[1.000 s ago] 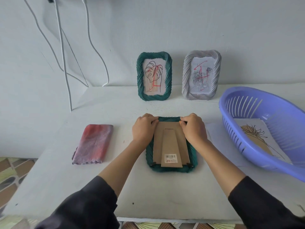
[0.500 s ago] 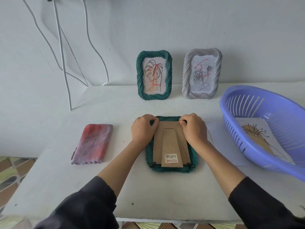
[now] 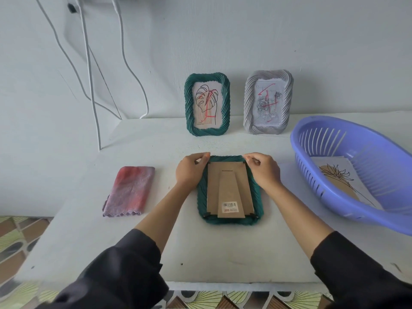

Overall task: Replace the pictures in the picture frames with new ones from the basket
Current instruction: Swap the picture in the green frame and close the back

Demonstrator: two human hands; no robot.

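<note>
A green frame (image 3: 258, 205) lies face down on the table, its brown cardboard back (image 3: 229, 188) and stand facing up. My left hand (image 3: 189, 171) pinches the small black clip at the frame's top left corner. My right hand (image 3: 264, 171) pinches the clip at the top right corner. A second green frame (image 3: 207, 108) and a grey frame (image 3: 268, 102), each with a scribbled-over picture, lean upright against the wall. The purple basket (image 3: 356, 139) at the right holds a new picture (image 3: 338, 177) with a line-drawn flower.
A folded pink-purple cloth (image 3: 130, 190) lies left of the face-down frame. White cables (image 3: 89, 74) hang down the wall at the back left. The table's front edge (image 3: 223, 284) is near my sleeves; patterned floor shows below.
Both hands slid from the top of the cardboard back out to the frame's upper corners, fingertips now pinching the corner clips. The frame has stayed in place.
</note>
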